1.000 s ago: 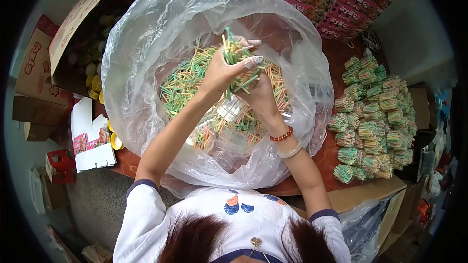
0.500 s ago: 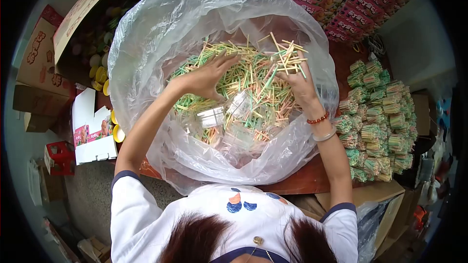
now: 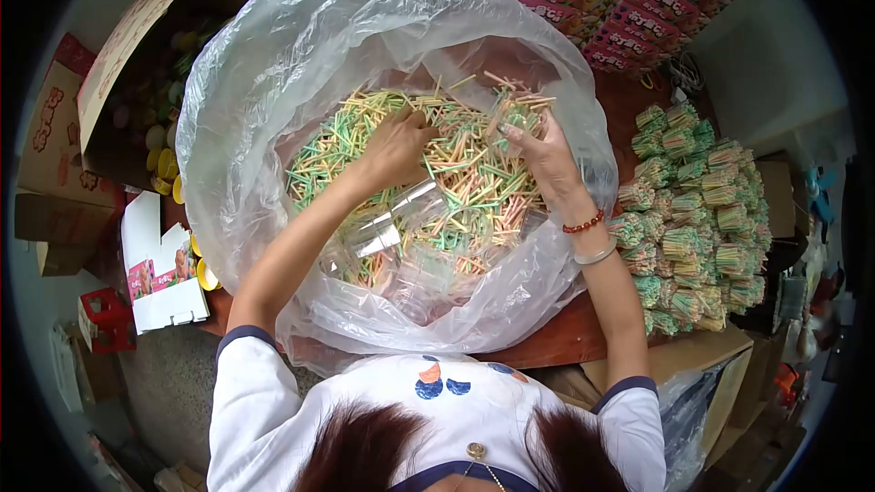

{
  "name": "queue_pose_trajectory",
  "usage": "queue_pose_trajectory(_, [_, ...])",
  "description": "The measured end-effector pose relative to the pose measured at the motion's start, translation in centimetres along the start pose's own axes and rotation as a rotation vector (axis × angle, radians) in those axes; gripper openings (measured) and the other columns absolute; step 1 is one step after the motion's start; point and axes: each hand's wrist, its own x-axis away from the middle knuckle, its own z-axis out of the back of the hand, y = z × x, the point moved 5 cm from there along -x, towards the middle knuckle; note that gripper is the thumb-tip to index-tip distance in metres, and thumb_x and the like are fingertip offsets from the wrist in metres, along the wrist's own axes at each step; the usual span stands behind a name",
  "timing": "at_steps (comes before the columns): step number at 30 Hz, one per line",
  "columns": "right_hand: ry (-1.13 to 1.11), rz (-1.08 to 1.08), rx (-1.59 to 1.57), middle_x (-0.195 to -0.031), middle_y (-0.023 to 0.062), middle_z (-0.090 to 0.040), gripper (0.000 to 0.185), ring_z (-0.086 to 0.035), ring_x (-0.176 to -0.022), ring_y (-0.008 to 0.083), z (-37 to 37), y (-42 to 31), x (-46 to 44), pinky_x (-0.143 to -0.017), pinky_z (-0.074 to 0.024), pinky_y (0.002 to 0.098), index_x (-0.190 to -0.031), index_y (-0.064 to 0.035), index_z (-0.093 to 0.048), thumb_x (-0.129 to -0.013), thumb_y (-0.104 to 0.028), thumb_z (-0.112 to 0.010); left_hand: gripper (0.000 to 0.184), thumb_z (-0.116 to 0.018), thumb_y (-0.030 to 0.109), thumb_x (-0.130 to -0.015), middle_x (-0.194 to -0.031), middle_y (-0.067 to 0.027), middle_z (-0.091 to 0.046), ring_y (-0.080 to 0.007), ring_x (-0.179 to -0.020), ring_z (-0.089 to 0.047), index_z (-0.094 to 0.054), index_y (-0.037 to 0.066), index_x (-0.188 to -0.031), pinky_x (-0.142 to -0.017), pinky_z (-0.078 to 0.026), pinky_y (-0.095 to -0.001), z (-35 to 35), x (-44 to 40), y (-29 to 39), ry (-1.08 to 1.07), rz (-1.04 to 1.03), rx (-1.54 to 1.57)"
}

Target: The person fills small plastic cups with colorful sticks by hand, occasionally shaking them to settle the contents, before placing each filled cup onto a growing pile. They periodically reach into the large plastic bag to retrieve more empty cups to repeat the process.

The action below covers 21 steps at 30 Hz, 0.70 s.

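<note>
A big clear plastic bag [image 3: 246, 128] lies open before me, holding a heap of thin pastel sticks [image 3: 465, 178] in yellow, green and pink. My left hand [image 3: 399, 150] is over the heap with its fingers curled down into the sticks; its fingertips are partly hidden. At the heap's right side, my right hand [image 3: 550, 164] grips a clear plastic container [image 3: 517, 118] with sticks inside and some poking out of its top. Several more clear containers [image 3: 374, 233] lie on the near side of the heap.
Bundled pastel sticks [image 3: 697, 237] are stacked on the red-brown table [image 3: 570, 333] at right. Pink printed boxes [image 3: 638, 14] rise behind. An open carton [image 3: 137, 46] with yellow-lidded items stands at left, near white cardboard [image 3: 164, 264] and a red stool [image 3: 105, 321].
My left hand has gone from spread above the heap to curled down among the sticks. The sticks at my right hand, loosely fanned before, now sit lower and closer together in the container.
</note>
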Motion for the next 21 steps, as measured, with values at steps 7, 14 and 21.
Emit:
queue_pose_trajectory(7, [0.087, 0.150, 0.118, -0.136, 0.0031, -0.057, 0.060, -0.059, -0.121, 0.0124, 0.4, -0.9, 4.3, -0.105, -0.0506, 0.0289, -0.141, -0.0054, -0.055, -0.088, -0.004, -0.084, 0.048, -0.074, 0.012, -0.092, -0.135, -0.0199, -0.066, -0.0344, -0.123, -0.067, -0.062, 0.009, -0.139, -0.105, -0.056, -0.0471, 6.8, -1.0, -0.5, -0.084, -0.210, 0.297])
queue_pose_trajectory(14, [0.185, 0.242, 0.067, -0.134, 0.0033, -0.060, 0.063, -0.061, -0.121, 0.0120, -0.1, -1.1, 8.1, -0.104, -0.0524, 0.0277, -0.147, -0.0051, -0.049, -0.091, 0.006, -0.077, 0.047, -0.078, 0.043, -0.093, -0.072, -0.0236, -0.069, -0.0372, -0.067, -0.071, -0.076, -0.001, -0.080, -0.065, -0.055, -0.0479, 2.9, -6.9, 4.9, -0.050, 0.088, 0.143])
queue_pose_trajectory(21, [0.297, 0.239, -0.020, -0.133, 0.0045, -0.059, 0.062, -0.059, -0.122, 0.0130, 2.1, -0.2, 9.8, -0.107, -0.0502, 0.0296, -0.144, -0.0047, -0.050, -0.089, 0.006, -0.079, 0.038, -0.082, 0.037, -0.083, -0.072, -0.0221, -0.069, -0.0396, -0.068, -0.068, -0.073, 0.001, -0.076, -0.067, -0.053, -0.0504, -0.6, -6.6, 4.0, -0.034, 0.060, 0.123])
